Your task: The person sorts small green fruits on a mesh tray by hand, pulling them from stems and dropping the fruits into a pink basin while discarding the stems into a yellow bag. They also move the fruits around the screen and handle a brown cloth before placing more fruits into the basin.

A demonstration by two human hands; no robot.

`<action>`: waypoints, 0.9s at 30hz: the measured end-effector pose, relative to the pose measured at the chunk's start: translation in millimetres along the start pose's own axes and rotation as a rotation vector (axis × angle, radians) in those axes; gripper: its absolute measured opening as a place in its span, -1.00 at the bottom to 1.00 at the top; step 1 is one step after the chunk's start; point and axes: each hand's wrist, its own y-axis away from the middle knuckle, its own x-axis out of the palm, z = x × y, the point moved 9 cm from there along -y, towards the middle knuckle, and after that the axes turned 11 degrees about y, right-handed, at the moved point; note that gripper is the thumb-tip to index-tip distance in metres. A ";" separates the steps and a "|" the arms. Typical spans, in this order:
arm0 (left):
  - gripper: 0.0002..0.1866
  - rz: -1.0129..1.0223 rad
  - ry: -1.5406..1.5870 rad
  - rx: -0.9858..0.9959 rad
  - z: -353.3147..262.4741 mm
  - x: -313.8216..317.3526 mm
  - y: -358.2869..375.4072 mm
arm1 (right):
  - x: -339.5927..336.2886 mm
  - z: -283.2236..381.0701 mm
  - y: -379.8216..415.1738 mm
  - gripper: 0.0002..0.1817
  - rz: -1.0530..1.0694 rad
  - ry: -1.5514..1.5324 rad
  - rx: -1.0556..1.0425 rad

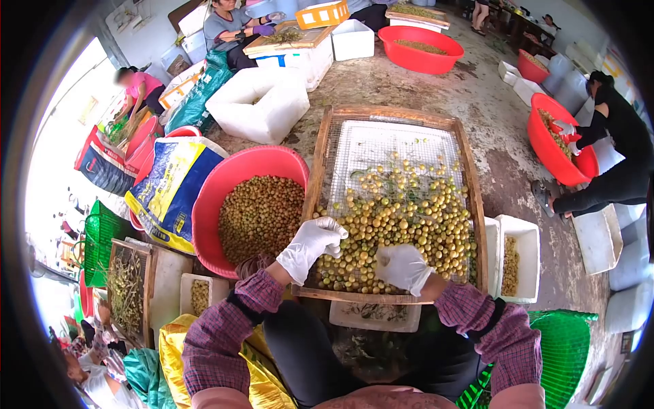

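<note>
A wood-framed wire mesh screen (318,160) lies in front of me, with many small round yellow-green fruits (409,218) spread over its middle and near part. My left hand (313,247), in a white glove, is over the screen's left near edge with its fingers curled together; what they hold, if anything, is too small to tell. White-gloved too, my right hand (403,268) rests low among the fruits near the front edge, its fingers bent down and partly hidden. Left of the screen stands a red basin (204,211) full of brownish fruits.
White foam boxes (533,262) with fruits stand right of the screen. A blue-yellow sack (170,191) and a green basket (102,235) are at the left. Co-workers sit at the back left; another person (623,129) bends over a red basin (582,170) at the right.
</note>
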 end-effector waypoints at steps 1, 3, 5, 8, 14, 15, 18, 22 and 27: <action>-0.88 0.008 -0.015 0.012 -0.3 0.1 -0.2 | 1.4 -6.8 -4.8 -0.81 -0.006 0.086 0.013; -0.86 0.023 -0.011 0.023 -0.7 0.4 0.5 | 5.5 -16.6 -8.9 -0.82 -0.003 0.193 0.035; -0.83 0.038 0.035 0.022 -0.5 1.5 0.1 | 6.5 -22.5 -10.2 -0.82 0.018 0.244 0.053; -0.80 0.045 0.074 0.000 2.7 4.0 -1.2 | 15.7 -27.1 -11.7 -0.77 0.166 -0.126 0.047; -0.80 0.146 0.045 -0.021 2.8 29.4 8.3 | 22.4 8.6 -14.4 -0.65 0.247 -0.471 -0.063; -0.78 0.155 -0.035 -0.007 2.3 33.4 10.7 | 14.1 15.9 -16.0 -0.69 0.226 -0.665 -0.071; -0.76 0.180 -0.154 -0.020 -0.1 45.5 15.7 | -5.4 33.1 -18.6 -0.74 0.167 -0.731 -0.071; -0.72 0.152 -0.090 0.094 -5.7 49.3 10.5 | 10.1 26.4 -7.7 -0.70 0.484 -1.030 0.033; -0.65 0.384 -0.543 -0.278 28.2 61.2 31.2 | -17.2 -0.5 -3.8 -0.78 0.319 -1.351 0.035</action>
